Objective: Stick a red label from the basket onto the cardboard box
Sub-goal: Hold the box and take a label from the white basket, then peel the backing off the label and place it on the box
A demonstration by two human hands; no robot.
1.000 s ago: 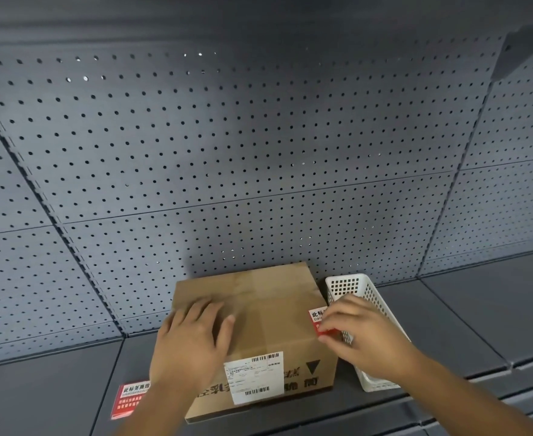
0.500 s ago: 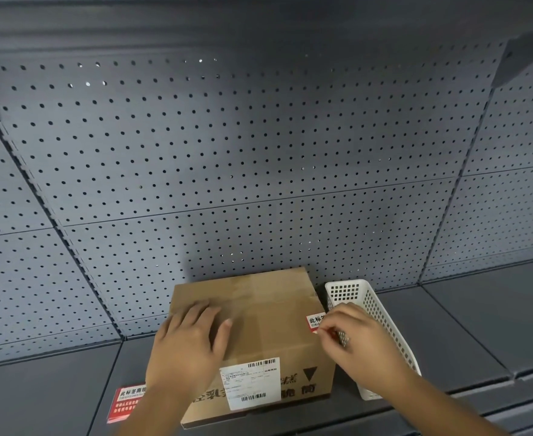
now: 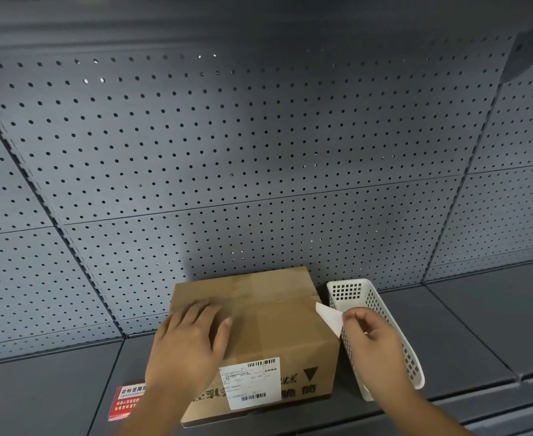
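A brown cardboard box (image 3: 268, 309) sits on the dark shelf, with a white shipping label on its front. My left hand (image 3: 189, 341) lies flat on the box's top left, fingers spread. My right hand (image 3: 372, 341) pinches a label (image 3: 329, 317) at the box's right top edge; only its white side shows, and its corner points up and left. The white perforated basket (image 3: 381, 309) stands right of the box, touching or nearly touching it. My right hand covers part of the basket's inside.
A stack of red labels (image 3: 126, 402) lies on the shelf (image 3: 479, 335) left of the box, partly under my left forearm. A grey pegboard wall (image 3: 258, 152) rises close behind the box. Shelf joints run to the right.
The label in my right hand has turned: its red printed face showed before, now only the white side shows. My right hand has shifted slightly right. The left hand stays on the box.
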